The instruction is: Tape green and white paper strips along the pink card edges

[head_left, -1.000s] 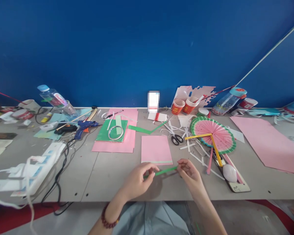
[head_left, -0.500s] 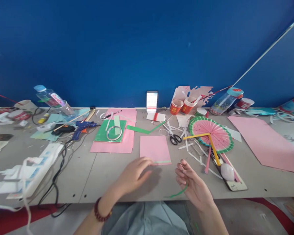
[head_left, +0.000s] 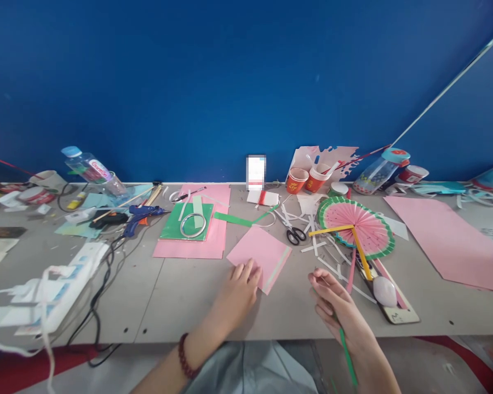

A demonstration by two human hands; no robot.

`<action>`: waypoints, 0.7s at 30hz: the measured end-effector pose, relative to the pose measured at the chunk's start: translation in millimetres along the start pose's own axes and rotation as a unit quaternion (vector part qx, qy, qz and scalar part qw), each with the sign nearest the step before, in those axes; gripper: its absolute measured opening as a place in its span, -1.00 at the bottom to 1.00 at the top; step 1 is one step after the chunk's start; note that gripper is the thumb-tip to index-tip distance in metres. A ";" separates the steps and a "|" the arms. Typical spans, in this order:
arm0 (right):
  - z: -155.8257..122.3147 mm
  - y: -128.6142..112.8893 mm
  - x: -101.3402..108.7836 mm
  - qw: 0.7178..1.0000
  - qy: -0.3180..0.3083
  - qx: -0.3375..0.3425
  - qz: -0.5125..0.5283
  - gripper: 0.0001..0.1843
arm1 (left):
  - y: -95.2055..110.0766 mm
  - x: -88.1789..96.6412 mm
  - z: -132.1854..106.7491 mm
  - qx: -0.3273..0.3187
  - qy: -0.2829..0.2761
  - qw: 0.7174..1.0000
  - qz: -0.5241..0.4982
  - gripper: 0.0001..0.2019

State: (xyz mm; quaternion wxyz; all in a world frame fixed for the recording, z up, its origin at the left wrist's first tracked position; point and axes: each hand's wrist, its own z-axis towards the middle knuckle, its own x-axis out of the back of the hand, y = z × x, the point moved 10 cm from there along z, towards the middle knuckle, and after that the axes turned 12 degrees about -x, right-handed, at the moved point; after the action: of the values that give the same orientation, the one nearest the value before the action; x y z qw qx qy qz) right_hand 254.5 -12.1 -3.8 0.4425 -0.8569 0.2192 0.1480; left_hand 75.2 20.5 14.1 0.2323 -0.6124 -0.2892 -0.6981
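My left hand (head_left: pixel 239 290) lies on the lower left part of a square pink paper sheet (head_left: pixel 258 244), fingers stretched out over it. The sheet is turned at an angle on the table, with a pale green stripe (head_left: pixel 279 265) along its right-hand side. To the right, above the table edge, my right hand (head_left: pixel 331 298) is closed with fingers curled. A thin green paper strip (head_left: pixel 347 355) hangs from it past the wrist; its upper end is hidden in the fingers. Beyond the sheet lie black-handled scissors (head_left: pixel 296 236) and a longer green strip (head_left: pixel 233 220).
A watermelon-patterned paper fan (head_left: pixel 373 227) lies at right among white paper scraps. Green paper packs (head_left: pixel 172 221) with a silver ring (head_left: pixel 193 225) sit at left, near a blue glue gun (head_left: pixel 142 213). Red paper cups (head_left: pixel 297 181) stand behind; a power strip (head_left: pixel 76 284) is at far left.
The pink sheet has turned and moved slightly towards me, with my left hand now on it. My right hand has shifted a little right; its green strip now hangs along the wrist.
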 end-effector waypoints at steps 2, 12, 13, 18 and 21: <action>3.3 -2.9 6.4 0.999 0.018 0.017 -0.029 -0.71 | 15.7 -3.5 1.2 0.010 0.004 1.000 0.006 -0.53; 31.5 -16.7 11.8 0.990 0.047 0.053 -0.123 -0.60 | 41.8 5.7 26.1 -0.002 0.021 0.997 -0.071 -0.57; 33.4 -18.5 10.4 0.989 0.044 0.052 -0.128 -0.59 | 37.9 9.5 31.6 -0.023 0.027 0.996 -0.076 -0.59; 37.3 -24.6 -2.5 0.987 0.023 0.050 -0.149 -0.60 | -9.2 13.9 55.8 0.034 0.061 0.996 -0.048 -0.57; 38.8 -23.8 -9.9 0.986 0.018 0.040 -0.159 -0.61 | -13.1 9.2 69.7 0.035 0.061 0.997 -0.040 -0.48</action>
State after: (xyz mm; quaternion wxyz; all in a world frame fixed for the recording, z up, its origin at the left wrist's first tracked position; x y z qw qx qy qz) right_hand 255.7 34.6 -4.7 0.4904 -0.8649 0.0934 0.0513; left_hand 115.3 78.3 27.4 0.2422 -0.5481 -0.3231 -0.7325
